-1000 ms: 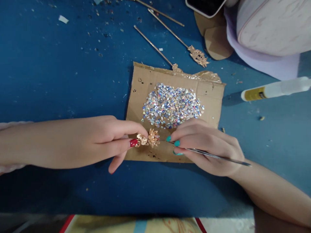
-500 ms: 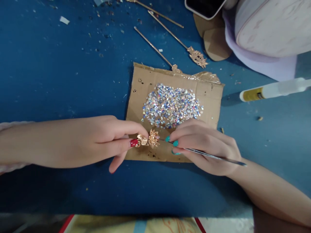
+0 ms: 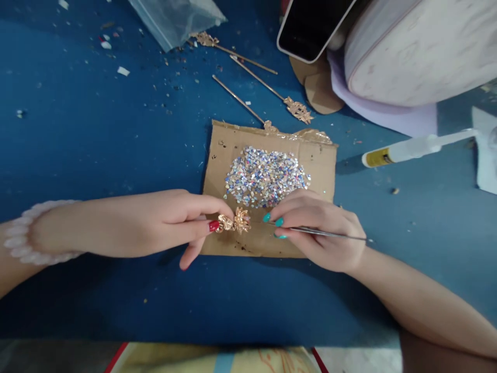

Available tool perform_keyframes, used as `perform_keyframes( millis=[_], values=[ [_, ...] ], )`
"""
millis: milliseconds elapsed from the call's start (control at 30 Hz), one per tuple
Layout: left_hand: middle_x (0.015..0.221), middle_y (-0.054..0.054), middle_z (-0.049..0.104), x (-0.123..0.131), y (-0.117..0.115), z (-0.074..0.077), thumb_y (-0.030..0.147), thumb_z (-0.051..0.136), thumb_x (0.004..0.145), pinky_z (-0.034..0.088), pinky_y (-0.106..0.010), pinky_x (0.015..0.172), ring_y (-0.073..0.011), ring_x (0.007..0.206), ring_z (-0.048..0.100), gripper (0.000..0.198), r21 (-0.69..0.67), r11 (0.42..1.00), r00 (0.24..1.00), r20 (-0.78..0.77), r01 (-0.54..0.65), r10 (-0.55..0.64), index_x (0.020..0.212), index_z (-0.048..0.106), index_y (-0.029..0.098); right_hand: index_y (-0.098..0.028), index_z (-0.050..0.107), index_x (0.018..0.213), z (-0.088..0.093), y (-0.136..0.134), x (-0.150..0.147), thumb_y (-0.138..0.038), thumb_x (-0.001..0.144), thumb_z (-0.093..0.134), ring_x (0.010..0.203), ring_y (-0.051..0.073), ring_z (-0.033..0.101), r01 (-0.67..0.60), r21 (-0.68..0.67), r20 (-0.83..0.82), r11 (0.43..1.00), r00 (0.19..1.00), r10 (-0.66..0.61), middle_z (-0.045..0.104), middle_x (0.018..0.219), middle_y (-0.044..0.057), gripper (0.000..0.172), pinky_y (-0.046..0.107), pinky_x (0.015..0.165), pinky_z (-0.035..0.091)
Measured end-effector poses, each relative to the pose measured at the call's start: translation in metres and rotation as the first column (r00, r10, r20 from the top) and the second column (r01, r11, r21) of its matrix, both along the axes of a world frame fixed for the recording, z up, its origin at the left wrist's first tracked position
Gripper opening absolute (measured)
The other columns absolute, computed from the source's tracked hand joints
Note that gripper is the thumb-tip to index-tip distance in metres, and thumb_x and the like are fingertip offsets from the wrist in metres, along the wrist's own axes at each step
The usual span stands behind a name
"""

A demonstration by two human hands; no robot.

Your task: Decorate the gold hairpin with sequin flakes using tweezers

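My left hand (image 3: 155,224) is closed, its thumb and fingertips pinching a gold-coloured flower ornament (image 3: 242,220) over the lower part of a cardboard sheet (image 3: 324,166). The flower end, with spiky petals, faces right, and the rest is partly hidden by my fingers. My right hand (image 3: 322,228) grips a slim pointed metal tool (image 3: 330,233) like a pen. The tool's fine tip points left, a small gap away from the flower. On the cardboard, just above both hands, lies a pile of small shiny blue, white and pink chips (image 3: 267,176).
Gold hairpins (image 3: 297,110) lie beyond the cardboard, beside a clear plastic bag (image 3: 174,20). A phone (image 3: 314,28) and a large pale round case (image 3: 407,52) occupy the back right. A glue bottle (image 3: 399,151) lies at right. Small debris dots the blue table (image 3: 97,129).
The tool's tip has drawn back right from the flower, leaving a gap. The view has shifted, showing more of the table's far side. Both hands keep their holds.
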State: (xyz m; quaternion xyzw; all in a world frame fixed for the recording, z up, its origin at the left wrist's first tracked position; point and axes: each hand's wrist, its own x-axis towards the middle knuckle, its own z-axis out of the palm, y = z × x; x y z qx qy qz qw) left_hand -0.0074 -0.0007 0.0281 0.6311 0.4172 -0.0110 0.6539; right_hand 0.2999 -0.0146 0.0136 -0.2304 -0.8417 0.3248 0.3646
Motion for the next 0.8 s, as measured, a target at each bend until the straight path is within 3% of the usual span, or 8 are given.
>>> perform_keyframes(
  millis=[67, 200, 333, 633, 800],
  values=[
    [0.065, -0.001, 0.077, 0.001, 0.002, 0.001, 0.047, 0.051, 0.108, 0.045, -0.027, 0.057, -0.0194, 0.061, 0.065, 0.041, -0.081, 0.989, 0.992, 0.040, 0.120, -0.117, 0.138, 0.072, 0.029, -0.019, 0.071, 0.101, -0.002, 0.000, 0.000, -0.013, 0.103, 0.075, 0.090, 0.017, 0.082, 0.049, 0.004, -0.029, 0.999, 0.998, -0.049, 0.083, 0.093, 0.007, 0.008, 0.033, 0.084, 0.070],
    [0.066, 0.001, 0.075, 0.004, 0.004, -0.001, 0.051, 0.052, 0.108, 0.034, -0.027, 0.044, -0.0138, 0.043, 0.042, 0.055, -0.149, 0.984, 0.994, 0.055, 0.099, -0.091, 0.156, 0.057, 0.026, -0.019, 0.072, 0.101, -0.006, -0.001, -0.002, -0.019, 0.102, 0.078, 0.086, 0.017, 0.081, 0.112, -0.009, -0.113, 0.994, 0.987, -0.112, 0.083, 0.091, 0.007, 0.006, 0.033, 0.079, 0.069],
    [0.063, 0.001, 0.071, 0.009, 0.005, 0.002, 0.051, 0.054, 0.106, 0.029, -0.025, 0.042, -0.0131, 0.044, 0.040, 0.058, -0.147, 0.985, 0.995, 0.054, 0.095, -0.088, 0.156, 0.056, 0.022, -0.020, 0.073, 0.101, -0.007, -0.005, -0.005, -0.020, 0.104, 0.076, 0.086, 0.017, 0.081, 0.145, 0.019, -0.121, 0.989, 0.983, -0.142, 0.083, 0.091, 0.006, 0.004, 0.033, 0.079, 0.069],
    [0.066, -0.002, 0.074, 0.013, 0.002, 0.002, 0.053, 0.049, 0.106, 0.029, -0.026, 0.045, -0.0135, 0.045, 0.039, 0.057, 0.003, 0.992, 0.992, 0.000, 0.128, -0.128, 0.152, 0.054, 0.018, -0.021, 0.075, 0.095, -0.019, -0.025, -0.002, -0.013, 0.101, 0.073, 0.087, 0.017, 0.083, 0.303, 0.059, -0.064, 0.951, 0.952, -0.299, 0.084, 0.090, 0.004, 0.010, 0.033, 0.079, 0.070],
    [0.074, -0.003, 0.080, 0.012, 0.002, -0.001, 0.044, 0.045, 0.108, 0.042, -0.025, 0.061, -0.0164, 0.062, 0.058, 0.050, 0.184, 0.959, 0.976, -0.016, 0.214, -0.215, 0.148, 0.057, 0.016, -0.021, 0.074, 0.095, -0.025, -0.036, 0.003, -0.014, 0.101, 0.071, 0.081, 0.017, 0.080, 0.336, 0.113, -0.034, 0.935, 0.942, -0.334, 0.082, 0.088, 0.005, 0.010, 0.031, 0.073, 0.068]
  ],
)
